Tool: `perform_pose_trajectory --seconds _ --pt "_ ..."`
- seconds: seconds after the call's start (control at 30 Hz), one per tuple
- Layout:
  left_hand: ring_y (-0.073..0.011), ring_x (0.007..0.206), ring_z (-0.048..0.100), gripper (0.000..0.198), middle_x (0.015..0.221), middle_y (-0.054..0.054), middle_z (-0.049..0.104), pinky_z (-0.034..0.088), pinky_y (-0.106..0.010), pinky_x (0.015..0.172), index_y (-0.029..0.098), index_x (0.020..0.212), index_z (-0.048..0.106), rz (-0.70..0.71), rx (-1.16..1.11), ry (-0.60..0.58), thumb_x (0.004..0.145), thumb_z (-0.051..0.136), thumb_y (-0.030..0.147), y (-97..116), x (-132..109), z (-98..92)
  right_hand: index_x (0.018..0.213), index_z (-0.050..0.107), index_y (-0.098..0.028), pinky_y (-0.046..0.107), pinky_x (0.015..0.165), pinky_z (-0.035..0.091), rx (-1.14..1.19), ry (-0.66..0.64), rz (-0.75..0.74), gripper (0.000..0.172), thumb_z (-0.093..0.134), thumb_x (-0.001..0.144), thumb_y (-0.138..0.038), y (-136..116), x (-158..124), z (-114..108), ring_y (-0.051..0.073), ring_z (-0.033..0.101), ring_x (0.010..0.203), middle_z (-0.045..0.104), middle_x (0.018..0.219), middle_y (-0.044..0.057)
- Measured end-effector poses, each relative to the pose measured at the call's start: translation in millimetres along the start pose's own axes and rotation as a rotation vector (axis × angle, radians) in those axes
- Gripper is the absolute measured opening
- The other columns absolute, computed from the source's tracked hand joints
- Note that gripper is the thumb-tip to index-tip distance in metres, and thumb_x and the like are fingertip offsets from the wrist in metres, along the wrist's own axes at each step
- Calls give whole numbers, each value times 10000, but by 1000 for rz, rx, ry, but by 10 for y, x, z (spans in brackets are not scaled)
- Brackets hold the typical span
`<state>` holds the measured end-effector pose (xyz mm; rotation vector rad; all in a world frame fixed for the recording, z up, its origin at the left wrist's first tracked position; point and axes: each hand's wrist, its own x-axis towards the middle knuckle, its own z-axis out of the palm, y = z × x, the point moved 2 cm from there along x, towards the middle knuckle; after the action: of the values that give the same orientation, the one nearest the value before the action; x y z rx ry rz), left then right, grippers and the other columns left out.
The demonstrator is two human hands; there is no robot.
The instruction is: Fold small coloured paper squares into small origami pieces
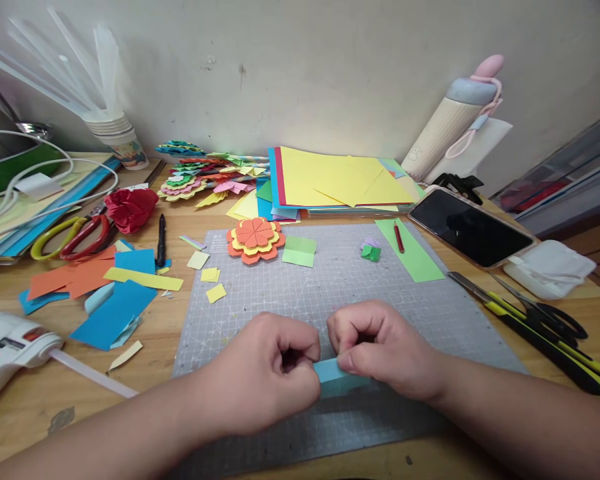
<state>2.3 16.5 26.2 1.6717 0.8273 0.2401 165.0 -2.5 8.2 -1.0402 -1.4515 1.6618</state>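
Note:
A light blue strip of paper (335, 377) is stretched between my two hands, low over the grey cutting mat (240, 447). My left hand (270, 373) is closed with its fingers curled, pinching the strip's left end. At the strip's right end my right hand (385, 350) is closed too, thumb pressed on the paper. Both hands cover part of the strip. Beyond them on the mat lie an orange and yellow layered paper flower (256, 239), a creased green paper square (299, 252) and a small crumpled green piece (371, 253).
Paper scraps (115, 313), scissors (75, 237) and a glue gun (10, 353) lie left. To the right are a box cutter (540, 340), black scissors (550, 313) and a phone (473, 227). Coloured sheets (340, 180) are stacked against the wall, near a leaning bottle (447, 120).

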Motion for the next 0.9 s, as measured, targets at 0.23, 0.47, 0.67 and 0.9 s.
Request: perform_pose_trajectory --seconds 0.23,0.47,0.67,0.9 --pt "-78 503 244 139 515 66 218 191 -233 434 187 510 309 -23 -5 -22 591 383 102 -25 2 -5 496 429 -184 220 448 255 20 8 -32 197 571 623 -136 11 -3 -6 80 315 470 379 479 -64" --pt "-96 556 291 175 563 61 285 249 -230 501 191 573 346 -3 -61 96 727 428 202 -94 57 -147 545 426 -193 218 435 263 190 199 -165 200 583 658 -142 -11 -10 -197 95 330 494 389 536 -48" --pt "-109 621 383 229 634 45 402 330 -234 579 179 687 469 117 -89 93 865 430 318 -86 59 -108 638 477 -188 216 460 339 40 62 -13 173 574 770 -242 40 12 -70 98 411 528 442 603 -37" --pt "-91 559 365 174 571 55 387 295 -217 524 175 589 430 147 134 113 760 454 149 -113 55 -33 679 470 -186 224 517 347 -345 4 -70 88 476 733 -116 -34 12 -10 100 402 569 455 618 -35"
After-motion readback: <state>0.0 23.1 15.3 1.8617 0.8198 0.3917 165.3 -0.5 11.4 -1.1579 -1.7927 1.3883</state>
